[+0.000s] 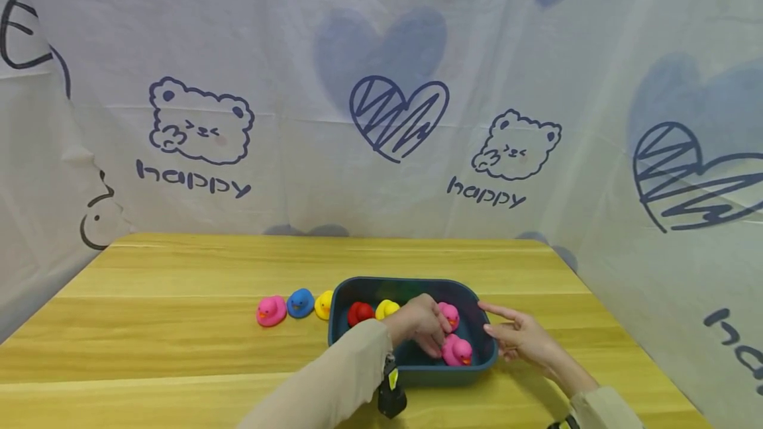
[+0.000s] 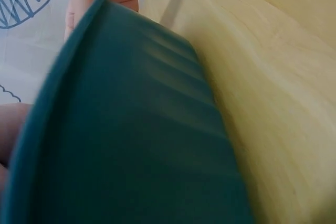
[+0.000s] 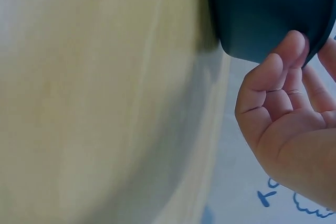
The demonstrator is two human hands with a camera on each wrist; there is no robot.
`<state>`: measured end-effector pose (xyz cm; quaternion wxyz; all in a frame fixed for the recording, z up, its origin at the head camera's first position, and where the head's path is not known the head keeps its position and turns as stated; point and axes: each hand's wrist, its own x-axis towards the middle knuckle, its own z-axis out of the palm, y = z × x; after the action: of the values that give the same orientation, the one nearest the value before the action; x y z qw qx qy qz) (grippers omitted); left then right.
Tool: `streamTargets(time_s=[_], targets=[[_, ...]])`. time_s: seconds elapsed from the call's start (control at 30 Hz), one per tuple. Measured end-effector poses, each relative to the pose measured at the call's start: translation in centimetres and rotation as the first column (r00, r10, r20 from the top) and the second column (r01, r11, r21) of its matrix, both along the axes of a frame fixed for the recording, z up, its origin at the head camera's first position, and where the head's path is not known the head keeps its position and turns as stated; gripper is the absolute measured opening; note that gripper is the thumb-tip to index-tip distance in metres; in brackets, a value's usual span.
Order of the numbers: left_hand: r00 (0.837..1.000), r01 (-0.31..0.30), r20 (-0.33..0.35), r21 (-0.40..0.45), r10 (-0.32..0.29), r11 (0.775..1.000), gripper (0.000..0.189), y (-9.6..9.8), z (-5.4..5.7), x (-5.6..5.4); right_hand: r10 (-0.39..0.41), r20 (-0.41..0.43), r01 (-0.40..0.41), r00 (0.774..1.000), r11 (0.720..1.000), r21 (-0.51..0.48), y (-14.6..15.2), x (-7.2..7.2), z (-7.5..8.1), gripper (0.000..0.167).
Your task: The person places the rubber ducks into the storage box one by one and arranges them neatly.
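Observation:
A dark teal plastic bin (image 1: 411, 377) stands on the wooden table with several small rubber ducks inside. My left hand (image 1: 422, 324) reaches down into it, curled fingers at the left side of the front pink rubber duck (image 1: 457, 350), seeming to pinch it. Close behind is another pink duck (image 1: 450, 315). A red duck (image 1: 359, 313) and a yellow duck (image 1: 387, 308) sit farther left in the bin. At the bin's right end my right hand (image 1: 527, 341) holds the rim. The right wrist view shows its bent fingers (image 3: 262, 77) against the outer wall.
Left of the bin, a pink duck (image 1: 271, 310), a blue duck (image 1: 301, 302) and a partly hidden yellow duck (image 1: 324, 304) line up on the wooden table (image 1: 149, 343). A printed white cloth (image 1: 298, 85) hangs behind the table and along its sides.

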<state>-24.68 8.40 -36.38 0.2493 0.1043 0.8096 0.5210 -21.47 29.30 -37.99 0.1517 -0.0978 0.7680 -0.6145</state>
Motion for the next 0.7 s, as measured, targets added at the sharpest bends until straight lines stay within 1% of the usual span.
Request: streamTargets(time_s=[0.1,0.2,0.27,0.37,0.47,0.7], targets=[[0.999,0.022,-0.024,-0.009,-0.022,1.000,0.008,-0.1,0.4,0.1,0.008,-0.060,-0.004,0.998,0.997,0.079,0.0,0.0,0.4,0.059],[0.998,0.056,-0.034,0.012,-0.056,0.998,0.007,-0.4,0.9,0.3,0.018,-0.118,0.001,0.993,0.987,0.163,-0.1,-0.1,0.8,0.056],[0.996,0.083,-0.037,0.032,-0.082,0.996,0.009,-0.6,1.3,0.3,0.026,-0.139,0.002,0.990,0.980,0.198,-0.1,-0.2,1.1,0.055],[0.993,0.110,-0.043,0.066,-0.107,0.992,0.010,-1.1,1.8,0.4,0.036,-0.148,-0.002,0.988,0.975,0.220,-0.1,-0.3,1.2,0.054],[0.991,0.125,-0.054,0.104,-0.120,0.987,0.012,-1.7,2.3,0.3,0.043,-0.152,-0.008,0.987,0.974,0.224,-0.1,-0.3,1.2,0.054],[0.988,0.149,-0.063,0.157,-0.141,0.976,0.017,-3.0,3.2,0.1,0.022,-0.136,0.011,0.990,0.972,0.234,-0.4,-0.3,1.4,0.055]])
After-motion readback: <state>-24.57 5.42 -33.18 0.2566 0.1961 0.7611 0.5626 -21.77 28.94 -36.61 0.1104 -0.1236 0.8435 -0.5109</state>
